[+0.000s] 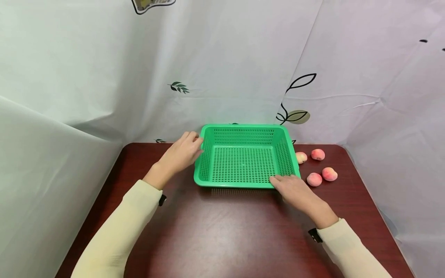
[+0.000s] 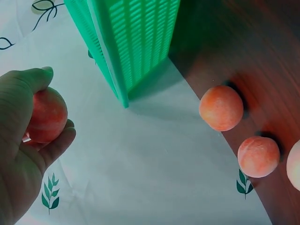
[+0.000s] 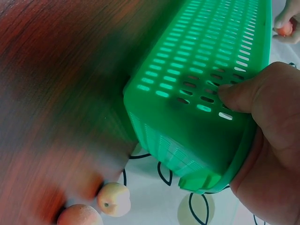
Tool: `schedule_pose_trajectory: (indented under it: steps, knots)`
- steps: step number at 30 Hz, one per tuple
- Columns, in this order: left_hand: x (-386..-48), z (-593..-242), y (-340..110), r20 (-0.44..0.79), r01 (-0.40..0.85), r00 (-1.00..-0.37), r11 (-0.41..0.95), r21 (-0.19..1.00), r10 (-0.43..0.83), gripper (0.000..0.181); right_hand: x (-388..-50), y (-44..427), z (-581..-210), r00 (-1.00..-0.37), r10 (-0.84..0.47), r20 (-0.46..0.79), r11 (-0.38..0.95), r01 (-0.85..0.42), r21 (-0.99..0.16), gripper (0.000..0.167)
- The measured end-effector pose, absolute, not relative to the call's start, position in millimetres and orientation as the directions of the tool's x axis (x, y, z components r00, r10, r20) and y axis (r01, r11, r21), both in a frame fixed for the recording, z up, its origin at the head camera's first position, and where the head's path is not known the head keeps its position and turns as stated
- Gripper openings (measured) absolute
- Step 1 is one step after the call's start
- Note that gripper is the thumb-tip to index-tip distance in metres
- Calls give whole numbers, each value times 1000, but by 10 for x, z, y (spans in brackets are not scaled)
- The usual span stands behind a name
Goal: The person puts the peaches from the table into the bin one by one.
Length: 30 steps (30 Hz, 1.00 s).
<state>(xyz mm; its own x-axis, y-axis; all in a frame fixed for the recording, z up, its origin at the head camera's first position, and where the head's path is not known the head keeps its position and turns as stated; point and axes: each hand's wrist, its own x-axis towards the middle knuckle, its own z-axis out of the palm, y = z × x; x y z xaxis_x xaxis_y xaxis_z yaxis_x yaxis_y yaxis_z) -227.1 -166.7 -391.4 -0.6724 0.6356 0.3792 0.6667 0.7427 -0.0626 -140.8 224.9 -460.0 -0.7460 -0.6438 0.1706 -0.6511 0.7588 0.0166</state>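
A green plastic basket (image 1: 243, 184) with slotted walls stands near the table's far side, its meshed floor showing. My left hand (image 1: 184, 150) is beside the basket's left rim. In the left wrist view that hand holds a peach (image 2: 49, 115) between thumb and fingers; in the head view the hand hides it. At the basket's near right corner, my right hand (image 1: 293, 189) grips the rim. The right wrist view shows its thumb (image 3: 239, 96) against the slotted outer wall, with the other fingers mostly hidden.
Several peaches (image 1: 314, 179) lie on the dark red table (image 1: 222, 231) right of the basket. More peaches (image 2: 221, 108) appear near the table edge in the left wrist view. White patterned cloth (image 1: 226, 69) hangs behind and at both sides.
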Motion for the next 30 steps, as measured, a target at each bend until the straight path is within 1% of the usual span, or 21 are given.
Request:
schedule_pose_trajectory:
  steps: [11, 22, 30]
  knots:
    - [-2469, -3845, -1491, 233, 660, -734, 751, 24, 638, 25, -1413, 2248, -4617, -743, -645, 178, 758, -652, 26, 28]
    - [-2632, -3824, -1274, 159, 653, -751, 756, 38, 641, 22, -1418, 2252, -4623, -749, -639, 174, 764, -645, 24, 29]
    - [-2740, -3781, -1069, 104, 673, -737, 740, 23, 667, 24, -1416, 2243, -4610, -751, -637, 173, 766, -643, 28, 27]
